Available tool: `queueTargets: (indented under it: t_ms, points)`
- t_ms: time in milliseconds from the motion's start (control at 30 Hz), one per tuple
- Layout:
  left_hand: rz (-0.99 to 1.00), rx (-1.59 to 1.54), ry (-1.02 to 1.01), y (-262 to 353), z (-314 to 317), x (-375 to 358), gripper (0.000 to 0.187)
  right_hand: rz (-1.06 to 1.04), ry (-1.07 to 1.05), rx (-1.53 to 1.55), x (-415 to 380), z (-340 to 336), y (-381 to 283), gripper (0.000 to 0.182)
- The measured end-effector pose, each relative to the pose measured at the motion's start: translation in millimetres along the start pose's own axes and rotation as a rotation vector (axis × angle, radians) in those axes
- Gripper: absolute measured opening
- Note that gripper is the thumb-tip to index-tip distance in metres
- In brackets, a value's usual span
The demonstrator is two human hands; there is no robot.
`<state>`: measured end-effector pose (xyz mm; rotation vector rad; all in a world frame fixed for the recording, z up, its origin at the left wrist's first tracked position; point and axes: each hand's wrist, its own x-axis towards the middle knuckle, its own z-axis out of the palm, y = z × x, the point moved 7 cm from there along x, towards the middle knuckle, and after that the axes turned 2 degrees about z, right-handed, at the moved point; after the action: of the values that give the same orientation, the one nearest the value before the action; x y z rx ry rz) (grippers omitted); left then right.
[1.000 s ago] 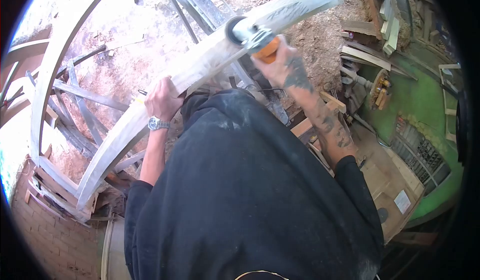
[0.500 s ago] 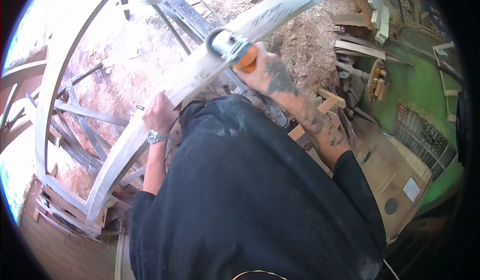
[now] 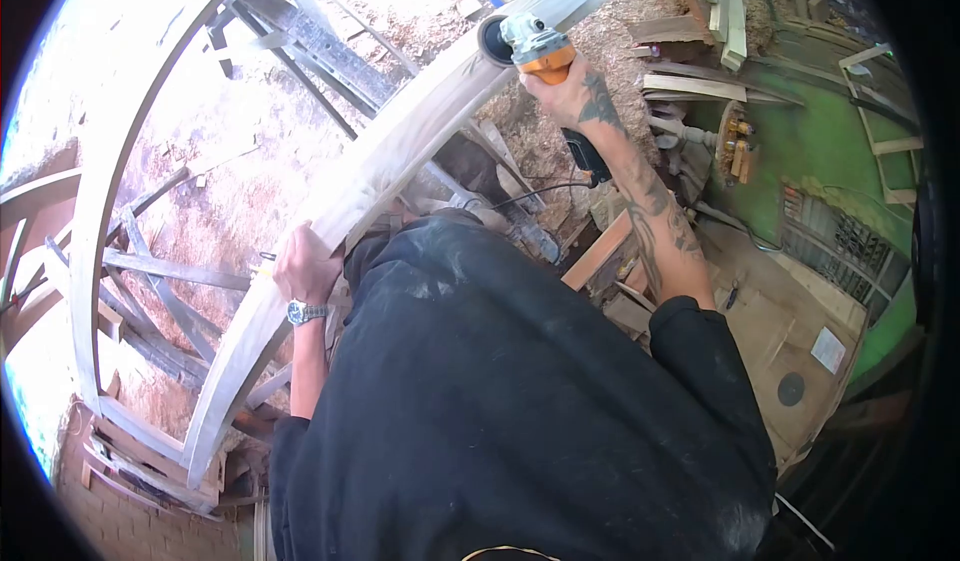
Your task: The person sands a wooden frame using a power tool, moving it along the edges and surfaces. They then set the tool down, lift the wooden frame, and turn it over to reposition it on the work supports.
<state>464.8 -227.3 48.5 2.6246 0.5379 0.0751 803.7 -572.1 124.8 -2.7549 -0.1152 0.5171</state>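
A long curved wooden beam [image 3: 405, 151] runs diagonally across the view, from the lower left to the top right. My right hand [image 3: 562, 93] is wrapped round an orange and grey angle grinder [image 3: 538, 43]. The grinder's dark round disc [image 3: 494, 41] sits at the beam's upper part and appears to touch it; its exact contact is hard to see. Lower down, my left hand [image 3: 308, 264] grips the beam, fingers over the top, with a watch [image 3: 305, 312] on the wrist. From the grinder's black handle end [image 3: 586, 157] a dark cord trails to the left.
Another curved wooden frame [image 3: 125, 151] arches at the left. A dark metal stand [image 3: 310, 51] is beyond the beam. Wood shavings [image 3: 270, 151] cover the ground. Planks [image 3: 695, 88] and a brown board [image 3: 790, 311] lie at the right, beside a green floor [image 3: 790, 151].
My right hand has carried the grinder up and to the right along the beam, and its handle and cord now show. My left hand stays on the beam. The whole view has shifted slightly.
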Motion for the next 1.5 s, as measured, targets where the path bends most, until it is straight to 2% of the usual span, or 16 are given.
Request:
queueTargets:
  t_ms: [67, 167, 267, 400, 533, 567, 633, 700, 800, 967, 1100, 1200, 1233, 1367, 1467, 1500]
  points:
    - [0.006, 0.004, 0.001, 0, -1, -1, 0.055, 0.015, 0.047, -0.033, 16, 2, 20, 0.068]
    - [0.022, -0.012, 0.034, -2, 3, -1, 0.055, 0.137, -0.009, -0.012, 29, -8, 26, 0.069]
    - [0.022, -0.014, 0.036, -5, 0, -4, 0.055, 0.173, -0.043, 0.021, 46, -15, 48, 0.069]
    - [-0.013, 0.001, -0.003, -2, -1, -2, 0.053, 0.13, -0.068, 0.064, 15, 0, 2, 0.063]
    - [-0.012, -0.01, 0.016, -4, -2, -7, 0.049, -0.187, -0.021, 0.072, -49, 26, -64, 0.058]
    - [-0.009, -0.012, 0.02, -4, -3, -6, 0.048, -0.143, -0.057, 0.058, -66, 31, -74, 0.062]
    - [0.038, -0.011, 0.075, 1, -8, -2, 0.047, -0.201, -0.151, 0.056, -93, 58, -85, 0.062]
    - [0.014, 0.002, 0.044, -1, -5, 0, 0.048, -0.205, -0.243, -0.037, -107, 67, -98, 0.06]
    - [-0.004, 0.001, 0.009, -5, 0, -2, 0.049, -0.262, -0.104, 0.077, -102, 60, -92, 0.059]
    - [-0.021, -0.008, -0.002, -4, -3, -3, 0.05, -0.235, -0.015, 0.04, -83, 46, -80, 0.059]
    - [-0.01, 0.001, 0.011, -6, -2, -3, 0.049, -0.306, -0.184, 0.009, -105, 69, -105, 0.059]
    - [0.014, 0.008, 0.023, -6, -1, -3, 0.048, -0.347, -0.139, 0.023, -110, 73, -106, 0.059]
    - [0.019, 0.003, 0.036, -5, -3, -1, 0.048, -0.273, -0.165, 0.004, -104, 64, -103, 0.06]
    - [-0.002, 0.012, -0.009, -7, 0, -5, 0.049, -0.228, -0.067, 0.012, -93, 58, -78, 0.061]
    - [-0.014, 0.034, -0.013, -6, -1, -5, 0.05, -0.324, -0.141, 0.017, -111, 73, -101, 0.059]
    - [-0.011, 0.037, -0.007, -7, -1, -7, 0.05, -0.313, -0.231, 0.009, -120, 78, -112, 0.057]
